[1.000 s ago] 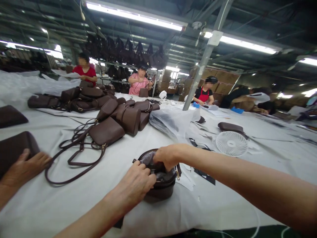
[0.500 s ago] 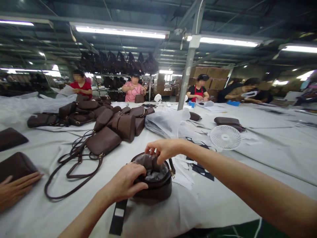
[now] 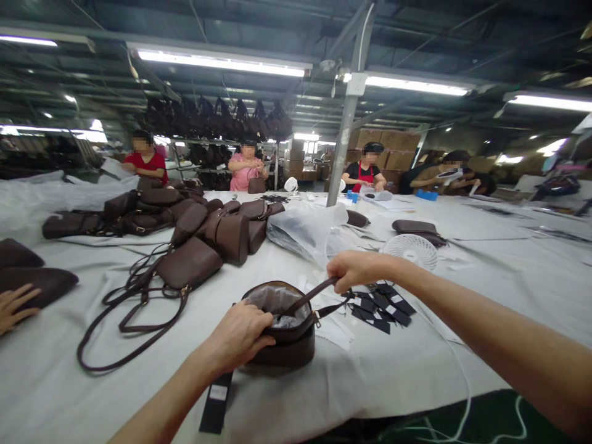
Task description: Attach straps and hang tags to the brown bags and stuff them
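A dark brown handbag (image 3: 289, 351) stands upright in front of me with its top open and clear plastic inside. My left hand (image 3: 240, 333) grips its near left rim, thumb outside and fingers over the edge. Closed on a brown strap (image 3: 314, 293), my right hand (image 3: 349, 271) is above and right of the bag. The strap runs from that hand down into the bag's opening. A black tag (image 3: 216, 401) with a white label lies below my left hand. Several more black tags (image 3: 386, 305) are scattered to the right of the bag.
Brown bags (image 3: 226, 237) lie heaped at left, one with a long looped strap (image 3: 99, 367). Behind my right hand are a white fan (image 3: 411, 250) and a plastic bag (image 3: 305, 231). Another person's hand (image 3: 16, 308) touches a bag at far left. Co-workers stand across the table.
My right hand has come out of the bag's opening and moved up and right, drawing the strap with it. My left hand stays at the rim.
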`<state>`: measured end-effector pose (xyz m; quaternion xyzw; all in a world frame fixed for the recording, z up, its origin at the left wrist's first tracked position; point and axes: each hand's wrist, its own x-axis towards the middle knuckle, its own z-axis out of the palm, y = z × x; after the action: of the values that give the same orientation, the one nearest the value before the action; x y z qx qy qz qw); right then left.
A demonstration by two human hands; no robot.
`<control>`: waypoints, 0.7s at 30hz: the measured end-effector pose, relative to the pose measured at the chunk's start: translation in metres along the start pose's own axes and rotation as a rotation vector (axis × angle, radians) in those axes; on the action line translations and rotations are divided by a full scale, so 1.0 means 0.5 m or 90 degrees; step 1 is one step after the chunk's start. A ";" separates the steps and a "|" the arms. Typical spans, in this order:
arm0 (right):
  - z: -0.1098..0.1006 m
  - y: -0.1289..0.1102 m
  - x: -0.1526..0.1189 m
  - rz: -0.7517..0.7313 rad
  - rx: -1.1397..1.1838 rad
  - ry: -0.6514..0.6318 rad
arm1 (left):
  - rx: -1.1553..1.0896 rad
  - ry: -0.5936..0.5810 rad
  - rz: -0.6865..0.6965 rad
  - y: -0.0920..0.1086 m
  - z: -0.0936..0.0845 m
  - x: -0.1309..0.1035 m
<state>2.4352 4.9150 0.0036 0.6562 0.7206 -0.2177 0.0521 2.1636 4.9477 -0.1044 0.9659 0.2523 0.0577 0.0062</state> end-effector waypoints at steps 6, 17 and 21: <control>0.030 -0.052 0.012 -0.129 0.396 0.004 | -0.018 0.021 0.026 0.004 0.012 0.015; 0.049 -0.103 0.022 -0.219 0.097 0.206 | -0.434 0.227 -0.063 -0.013 -0.082 0.013; 0.088 -0.130 0.026 -0.200 -0.215 0.368 | -0.562 0.205 0.050 -0.023 -0.061 0.060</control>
<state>2.3614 4.9075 -0.0249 0.5539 0.8235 0.0930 -0.0800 2.1805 4.9718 -0.0712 0.8585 0.1649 0.3086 0.3750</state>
